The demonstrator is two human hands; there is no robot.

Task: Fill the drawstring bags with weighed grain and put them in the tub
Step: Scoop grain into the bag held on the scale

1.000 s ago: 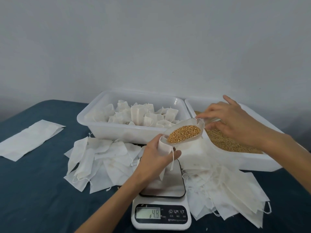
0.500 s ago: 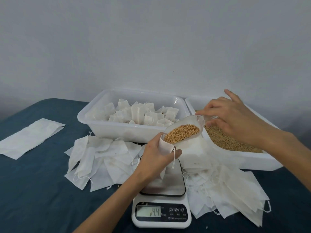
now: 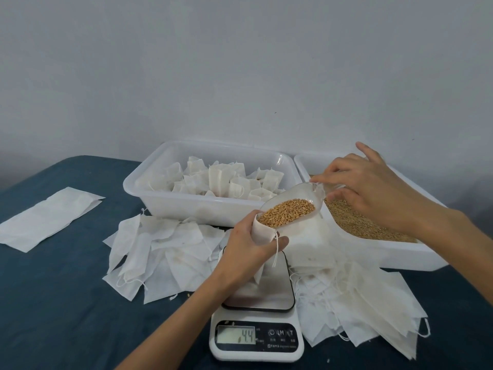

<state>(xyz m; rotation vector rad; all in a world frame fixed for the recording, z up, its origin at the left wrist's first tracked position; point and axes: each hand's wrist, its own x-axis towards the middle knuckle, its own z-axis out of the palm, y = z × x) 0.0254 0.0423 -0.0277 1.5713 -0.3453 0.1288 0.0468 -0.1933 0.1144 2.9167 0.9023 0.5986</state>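
Since 1 second ago the scoop [image 3: 290, 206] has tipped down until its lip sits in the mouth of the drawstring bag [image 3: 262, 231], and the scale [image 3: 256, 340] reading has dropped from 4.8 to 4.4. At frame centre the left hand [image 3: 248, 252] grips the bag above the scale platform; the right hand [image 3: 373, 193] pinches the scoop's handle, little finger raised. Pouring is the step in hand. Next, a steeper tilt should slide the grain [image 3: 288, 214] in, then the bag goes in the tub [image 3: 170, 198] at upper centre.
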